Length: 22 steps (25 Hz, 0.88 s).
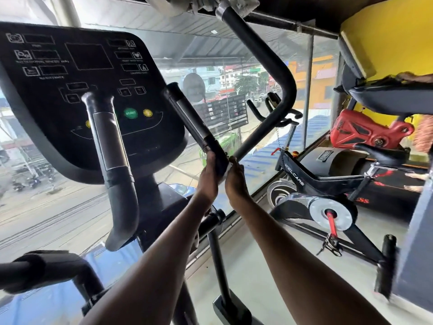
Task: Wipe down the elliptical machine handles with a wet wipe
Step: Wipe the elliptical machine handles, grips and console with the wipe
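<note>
the right inner handle (194,123) is a black bar with a grey metal sensor strip, tilted up and to the left beside the console. a white wet wipe (226,169) lies against its lower end, mostly hidden. the left inner handle (110,146), with 1 matching strip, stands near upright. the long outer handle (267,66) bends behind.

A gym: elliptical console (89,95), spin bike (323,184), glass front.

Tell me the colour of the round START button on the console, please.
Green, with pale lettering; the START button shows clearly in the head view.
</note>
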### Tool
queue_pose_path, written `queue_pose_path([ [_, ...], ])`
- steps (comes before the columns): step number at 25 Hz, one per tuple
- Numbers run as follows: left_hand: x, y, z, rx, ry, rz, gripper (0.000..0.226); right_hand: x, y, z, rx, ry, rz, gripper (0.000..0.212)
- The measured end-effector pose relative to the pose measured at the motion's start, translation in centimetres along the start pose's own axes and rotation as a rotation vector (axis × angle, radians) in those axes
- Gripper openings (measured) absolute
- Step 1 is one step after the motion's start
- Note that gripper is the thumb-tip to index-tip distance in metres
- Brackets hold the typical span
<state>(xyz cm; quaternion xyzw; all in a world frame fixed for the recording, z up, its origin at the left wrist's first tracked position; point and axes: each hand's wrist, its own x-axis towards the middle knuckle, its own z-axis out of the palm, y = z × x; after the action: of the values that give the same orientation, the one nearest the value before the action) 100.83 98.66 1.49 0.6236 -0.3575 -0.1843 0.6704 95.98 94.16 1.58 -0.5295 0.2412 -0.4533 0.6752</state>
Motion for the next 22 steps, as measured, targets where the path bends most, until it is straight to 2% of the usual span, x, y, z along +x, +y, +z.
queue_pose_path([
  [2,-0.5,0.5,0.0,-0.022,0.001,-0.025,0.075,0.2,-0.4,-0.2,-0.011,0.003,0.006,0.025],
  [4,-0.5,0.2,0.0,0.002,0.005,0.001,0.084,0.5,-1.0,-0.2,-0.061,0.026,-0.068,0.015],
  [9,-0.5,0.3,-0.3,0.040,0.092,-0.006,0.060,-1.0,-2.6,2.4,-0.358,0.093,-0.658,0.035],
  [11,-0.1,-0.1,-0.6,0.097,0.092,0.000,0.034,-0.8,-2.5,2.5,-0.610,0.103,-0.894,0.039],
  [14,0.4,-0.7,-0.9,0.056,0.065,0.019,0.022,0.4,-3.2,2.7,-1.105,0.176,-1.161,0.058],
  [16,0.6,-0.5,-0.9,0.019,0.069,0.021,0.023,0.4,-3.4,3.4,-1.183,0.165,-1.125,0.064],
  [18,0.5,0.1,-0.9,-0.054,0.063,0.016,0.025,0.9,-3.9,3.2,-0.991,-0.001,-0.887,0.054],
  [20,0.7,0.4,-0.8,-0.173,0.042,-0.031,0.025,2.1,-4.9,2.3,-0.668,-0.183,-0.548,0.032],
  [21,0.6,0.3,-0.8,-0.178,0.036,-0.045,0.028,2.3,-5.0,1.9,-0.601,-0.210,-0.489,0.028],
  [22,0.5,0.3,-0.8,-0.150,0.028,-0.040,0.030,1.8,-4.8,1.8,-0.612,-0.179,-0.523,0.028],
])
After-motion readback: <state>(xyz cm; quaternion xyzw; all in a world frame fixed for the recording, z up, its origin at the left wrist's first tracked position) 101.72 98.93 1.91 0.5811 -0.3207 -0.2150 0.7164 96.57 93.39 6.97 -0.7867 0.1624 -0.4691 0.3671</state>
